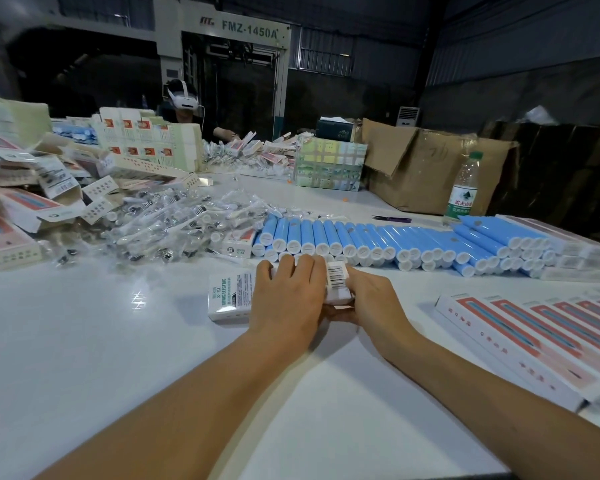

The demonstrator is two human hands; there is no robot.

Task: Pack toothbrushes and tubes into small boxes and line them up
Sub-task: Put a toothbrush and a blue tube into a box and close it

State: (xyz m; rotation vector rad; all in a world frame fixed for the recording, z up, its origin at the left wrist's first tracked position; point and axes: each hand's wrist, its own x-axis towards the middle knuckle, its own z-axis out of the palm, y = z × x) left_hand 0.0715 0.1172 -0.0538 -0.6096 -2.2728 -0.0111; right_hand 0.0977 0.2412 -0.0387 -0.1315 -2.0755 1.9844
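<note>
The left hand [286, 299] lay palm-down over a small white box [231, 299], its fingers curved over the far edge and holding it against the white table [84, 341]. The right hand [368, 299] gripped the same box at its right end, where a barcode label showed between the two hands, with the thumb tucked underneath by a flap. The box lay flat near the middle of the table, its printed left end sticking out past the left hand. Just beyond the fingers ran a long stacked row of blue tubes [378, 240] with white caps facing the person, close enough to crowd the far side of the box. To the left of the tubes spread a heap of toothbrushes in clear wrappers [174, 223], and further left a pile of unfolded cartons [32, 188]. On the right, well apart from the hands, packed pink-and-white boxes [534, 334] lay side by side in a line. Behind the tubes stood a water bottle [463, 185] and a brown cardboard box [426, 168]; another person [184, 98] sat across the table.
</note>
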